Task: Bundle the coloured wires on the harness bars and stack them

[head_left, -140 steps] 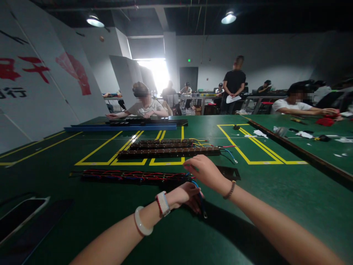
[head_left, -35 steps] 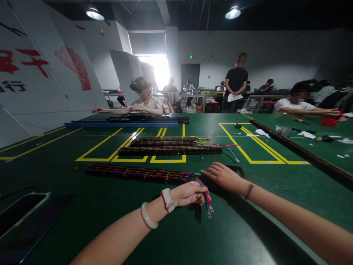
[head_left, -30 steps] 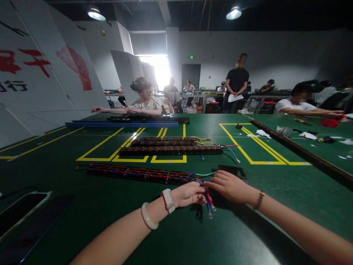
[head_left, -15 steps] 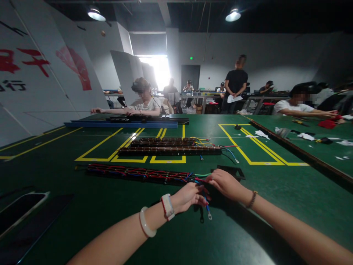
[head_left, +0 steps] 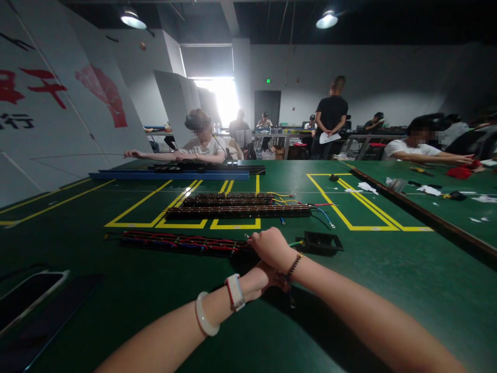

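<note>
A long black strip (head_left: 174,242) laced with red and blue wires lies across the green table in front of me. My right hand (head_left: 272,248) crosses over my left, its fingers pinched at the strip's right end on a red wire; a small metal lug pokes out beyond the fingertips. Beneath my right wrist, my left hand (head_left: 264,282) is partly covered, with fingers curled around a blue wire whose lug (head_left: 292,303) hangs down below. A green wire (head_left: 296,243) runs between the strip's end and a black frame-like end piece (head_left: 322,242).
More black wired strips (head_left: 236,211) lie beyond, over yellow tape outlines (head_left: 236,227). A long dark bar (head_left: 423,212) runs along the right, with paper scraps past it. A phone-like slab (head_left: 31,295) is at left. Co-workers sit across the table beside a blue rail (head_left: 171,175).
My right hand has swung left across my left hand, bringing the red wire back over the strip. My left hand has stayed nearly in place with the blue wire.
</note>
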The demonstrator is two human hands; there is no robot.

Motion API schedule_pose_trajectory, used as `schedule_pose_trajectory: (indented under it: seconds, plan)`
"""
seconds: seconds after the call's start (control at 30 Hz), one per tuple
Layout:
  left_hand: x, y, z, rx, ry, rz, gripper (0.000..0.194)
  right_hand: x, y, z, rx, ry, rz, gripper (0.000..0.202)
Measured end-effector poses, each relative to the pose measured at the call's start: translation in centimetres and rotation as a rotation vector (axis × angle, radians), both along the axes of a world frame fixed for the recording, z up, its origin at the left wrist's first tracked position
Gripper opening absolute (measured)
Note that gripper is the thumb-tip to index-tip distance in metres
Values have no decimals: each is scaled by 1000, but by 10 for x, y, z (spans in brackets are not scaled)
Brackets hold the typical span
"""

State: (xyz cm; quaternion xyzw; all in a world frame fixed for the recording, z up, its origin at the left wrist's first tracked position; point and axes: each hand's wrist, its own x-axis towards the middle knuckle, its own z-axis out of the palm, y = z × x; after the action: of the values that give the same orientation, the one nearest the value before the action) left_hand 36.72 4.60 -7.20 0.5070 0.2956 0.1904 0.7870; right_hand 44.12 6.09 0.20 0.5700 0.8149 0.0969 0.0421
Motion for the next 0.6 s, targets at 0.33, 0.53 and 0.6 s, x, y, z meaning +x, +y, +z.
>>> schedule_pose_trajectory:
  seconds: [0.33, 0.53, 0.6]
  plan:
    - [2, 4, 4, -71, -31, -10, 21, 56, -29, -10, 79, 472, 27, 48]
    - [0, 5, 7, -105, -31, -42, 17, 98, -34, -49, 320, 463, 43, 28]
    - [-1, 8, 7, -79, -5, -58, 21, 106, -32, -61, 338, 376, 68, 30]
